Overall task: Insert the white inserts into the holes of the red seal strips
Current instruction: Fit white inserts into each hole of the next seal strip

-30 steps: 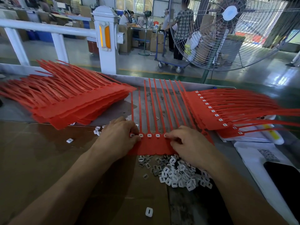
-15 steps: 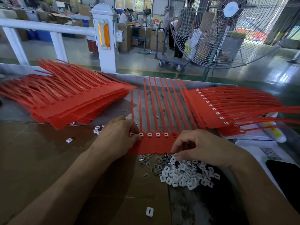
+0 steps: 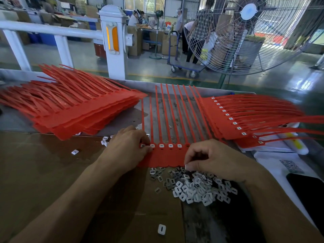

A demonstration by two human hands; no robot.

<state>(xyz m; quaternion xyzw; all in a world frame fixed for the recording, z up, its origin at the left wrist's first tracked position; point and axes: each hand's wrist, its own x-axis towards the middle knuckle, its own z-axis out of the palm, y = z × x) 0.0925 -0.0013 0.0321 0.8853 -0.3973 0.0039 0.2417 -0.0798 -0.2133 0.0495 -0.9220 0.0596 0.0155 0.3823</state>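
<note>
I have one view only, a wide-angle camera worn on the head, looking forward and down over both forearms onto the tabletop (image 3: 43, 172). It sits close: the left hand (image 3: 128, 148) and right hand (image 3: 215, 160) fill the middle of the frame. The upper part looks out across a white railing (image 3: 52, 29) and a big fan (image 3: 249, 32) to the workshop floor. Straight edges bow near the borders.

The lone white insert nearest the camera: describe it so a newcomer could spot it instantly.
Start at the brown cardboard sheet covering the near bench. Find the heap of white inserts under the right hand, then come toward the camera. The lone white insert lies flat there, apart from all the others.
</note>
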